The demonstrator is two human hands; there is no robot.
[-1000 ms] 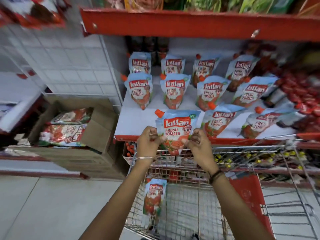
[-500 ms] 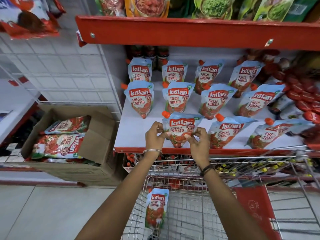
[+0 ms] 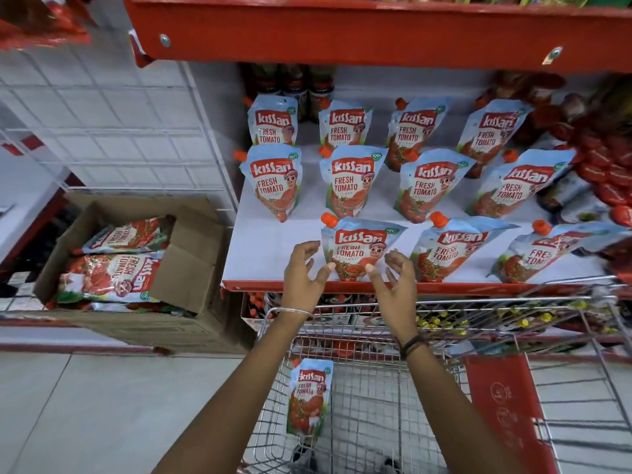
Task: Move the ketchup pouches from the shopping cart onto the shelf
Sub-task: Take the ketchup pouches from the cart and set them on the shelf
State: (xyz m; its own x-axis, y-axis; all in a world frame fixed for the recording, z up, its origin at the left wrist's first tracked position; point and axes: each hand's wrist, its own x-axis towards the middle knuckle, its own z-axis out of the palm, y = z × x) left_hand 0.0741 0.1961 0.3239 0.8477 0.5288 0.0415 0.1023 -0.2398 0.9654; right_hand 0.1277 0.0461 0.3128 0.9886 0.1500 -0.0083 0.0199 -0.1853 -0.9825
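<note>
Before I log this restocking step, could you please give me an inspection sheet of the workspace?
Surface: white shelf with red front edge, bare patch at front left.
Job's things: eleven ketchup pouches stand on the shelf in three rows; the front-left pouch stands free; one pouch in cart.
Clutter: cardboard box of pouches left of the shelf.
Grips: left hand and right hand open, either side of the front-left pouch.
Cables: nothing seen.
Surroundings: wire shopping cart, tiled floor.

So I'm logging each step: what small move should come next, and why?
Probably lower a hand to the pouch in the cart. Both the left hand and right hand are open, and the front-row pouch stands on the shelf.
</note>
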